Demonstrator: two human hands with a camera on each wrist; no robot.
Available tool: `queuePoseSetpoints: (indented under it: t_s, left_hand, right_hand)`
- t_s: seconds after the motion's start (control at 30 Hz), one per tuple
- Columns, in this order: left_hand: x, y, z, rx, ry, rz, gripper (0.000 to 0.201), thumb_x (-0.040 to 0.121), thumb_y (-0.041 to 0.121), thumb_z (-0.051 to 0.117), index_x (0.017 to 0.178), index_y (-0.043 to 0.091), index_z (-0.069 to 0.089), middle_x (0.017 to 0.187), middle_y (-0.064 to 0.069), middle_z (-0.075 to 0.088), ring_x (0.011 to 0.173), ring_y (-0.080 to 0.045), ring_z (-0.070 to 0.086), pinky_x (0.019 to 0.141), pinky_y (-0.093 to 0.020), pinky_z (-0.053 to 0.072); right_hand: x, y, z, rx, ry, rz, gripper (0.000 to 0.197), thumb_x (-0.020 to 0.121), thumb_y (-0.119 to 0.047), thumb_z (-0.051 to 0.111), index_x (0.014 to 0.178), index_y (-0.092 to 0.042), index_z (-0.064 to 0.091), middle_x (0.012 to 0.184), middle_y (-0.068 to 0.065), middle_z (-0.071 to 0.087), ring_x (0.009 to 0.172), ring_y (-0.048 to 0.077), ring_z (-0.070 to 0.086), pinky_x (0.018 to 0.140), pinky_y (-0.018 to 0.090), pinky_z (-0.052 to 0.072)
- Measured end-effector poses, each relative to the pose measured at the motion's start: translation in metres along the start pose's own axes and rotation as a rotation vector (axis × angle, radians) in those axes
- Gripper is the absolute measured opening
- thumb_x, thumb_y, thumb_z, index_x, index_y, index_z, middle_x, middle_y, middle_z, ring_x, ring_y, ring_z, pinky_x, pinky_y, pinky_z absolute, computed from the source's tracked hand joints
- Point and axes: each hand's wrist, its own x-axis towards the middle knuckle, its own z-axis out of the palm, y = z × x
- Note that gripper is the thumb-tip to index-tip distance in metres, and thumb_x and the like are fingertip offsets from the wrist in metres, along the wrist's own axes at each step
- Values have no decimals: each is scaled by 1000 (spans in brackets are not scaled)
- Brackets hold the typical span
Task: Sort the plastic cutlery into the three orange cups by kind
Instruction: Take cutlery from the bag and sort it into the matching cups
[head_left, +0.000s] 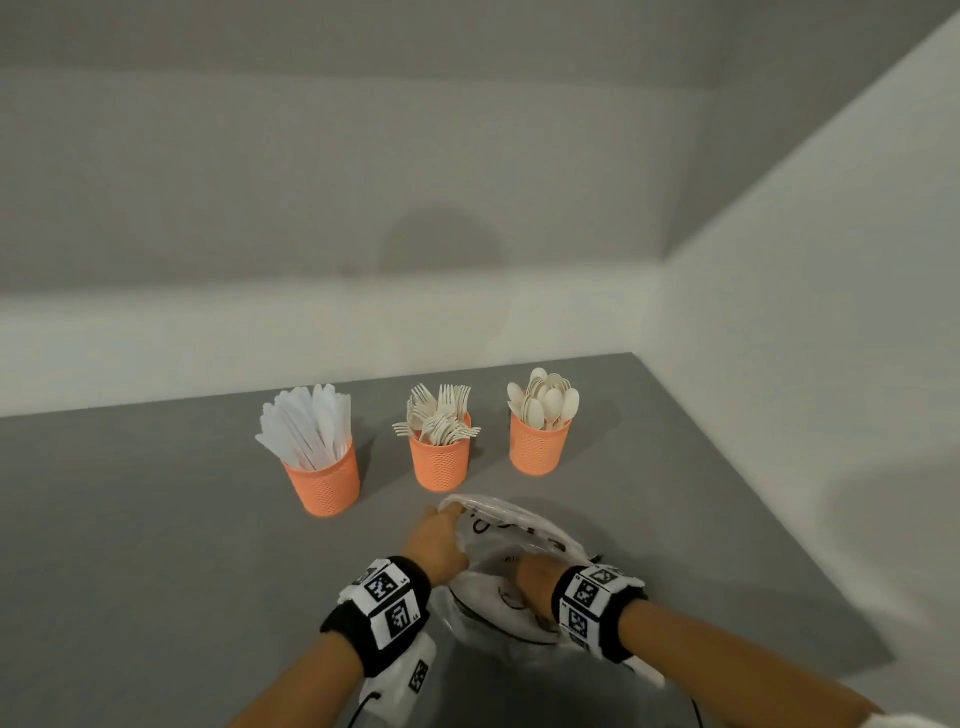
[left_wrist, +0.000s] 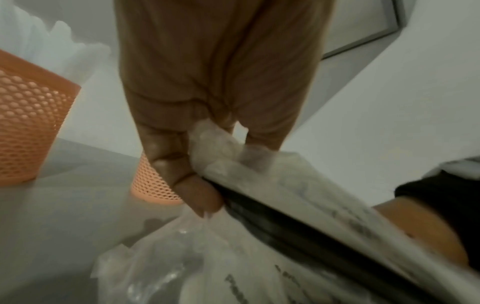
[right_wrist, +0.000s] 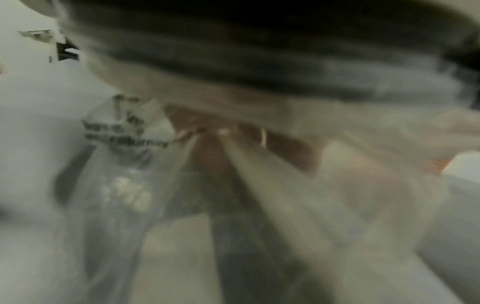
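Both forearms stretched over the near grey table (head_left: 156, 519). Left hand (head_left: 439, 540) pinching the far rim of a clear printed plastic bag (head_left: 519, 525); right hand (head_left: 535, 577) reaching inside, grip hidden. Farther off, three orange cups: knives (head_left: 306, 426) left, forks (head_left: 441, 415) middle, spoons (head_left: 545, 400) right.

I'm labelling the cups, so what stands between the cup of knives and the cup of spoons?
The cup of forks stands between the cup of knives and the cup of spoons, shown in the head view.
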Motion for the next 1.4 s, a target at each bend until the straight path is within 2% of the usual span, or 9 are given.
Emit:
queuePoseSetpoints:
  t_s: [0.23, 0.33, 0.43, 0.57, 0.7, 0.87, 1.0, 1.17, 1.4]
  left_hand:
    - [4, -5, -3, 162, 45, -36, 60, 86, 6, 50, 140, 16, 29, 133, -15, 36, 117, -35, 51, 99, -39, 43]
    - [8, -12, -5, 160, 56, -66, 58, 86, 5, 49, 139, 13, 29, 134, -15, 34, 116, -36, 51, 99, -39, 44]
    - [13, -16, -6, 53, 44, -52, 57, 86, 7, 52, 139, 13, 32, 132, -15, 36, 114, -33, 52, 89, -34, 49]
    - [16, -15, -12, -123, 67, -5, 45, 87, 19, 55, 130, 12, 46, 124, -14, 45, 93, -27, 58, 64, -24, 54]
    - [13, -13, -29, -98, 187, 78, 29, 88, 23, 56, 114, 12, 61, 114, -9, 52, 105, -24, 54, 88, -25, 39]
    - [2, -4, -55, -687, 295, 156, 12, 94, 13, 48, 97, 8, 60, 85, -4, 61, 80, -21, 56, 71, -25, 46]
    - [-5, 4, -56, -1242, -65, 8, 25, 97, 11, 38, 116, 3, 53, 98, -12, 58, 88, -20, 57, 75, -25, 55]
    - [-14, 12, -59, -1515, -88, 22, 34, 87, -12, 26, 109, -9, 52, 102, -21, 60, 94, -26, 61, 78, -26, 56]
    - [-20, 6, -63, -795, 21, -3, 10, 91, 11, 47, 85, 14, 55, 89, -5, 54, 82, -14, 50, 72, -21, 44]
  right_hand:
    - [4, 1, -24, 355, 39, -140, 26, 92, -4, 39, 111, 2, 55, 115, 20, 59, 106, 32, 57, 93, 37, 44]
    - [-3, 2, -40, 596, 160, -211, 22, 91, -3, 42, 82, -19, 54, 79, 5, 58, 67, 11, 52, 65, 24, 41]
    - [-8, 3, -63, 949, 182, -249, 31, 86, 9, 39, 68, -17, 40, 63, 3, 49, 41, 0, 46, 51, 17, 41]
    - [-3, 5, -94, 1273, 205, -318, 26, 79, 11, 41, 70, -14, 40, 57, 0, 59, 44, 8, 53, 57, 22, 48]
    - [1, 2, -121, 1594, 177, -317, 32, 87, 13, 33, 72, -13, 40, 53, 1, 59, 42, 11, 52, 62, 29, 46]
    - [9, -18, -140, 1898, 198, -320, 29, 88, 10, 32, 75, -14, 41, 49, 3, 56, 37, 11, 45, 60, 28, 38]
    - [12, -42, -141, 1960, 253, -372, 25, 92, 3, 35, 78, -15, 44, 49, 0, 52, 37, 9, 43, 53, 24, 40]
    - [20, -75, -127, 1916, 422, -351, 20, 94, 0, 39, 81, -13, 47, 40, -3, 44, 33, 8, 38, 38, 18, 37]
    - [27, -82, -106, 1546, 594, -280, 16, 90, 1, 40, 85, -11, 50, 41, -10, 43, 36, 6, 35, 36, 17, 30]
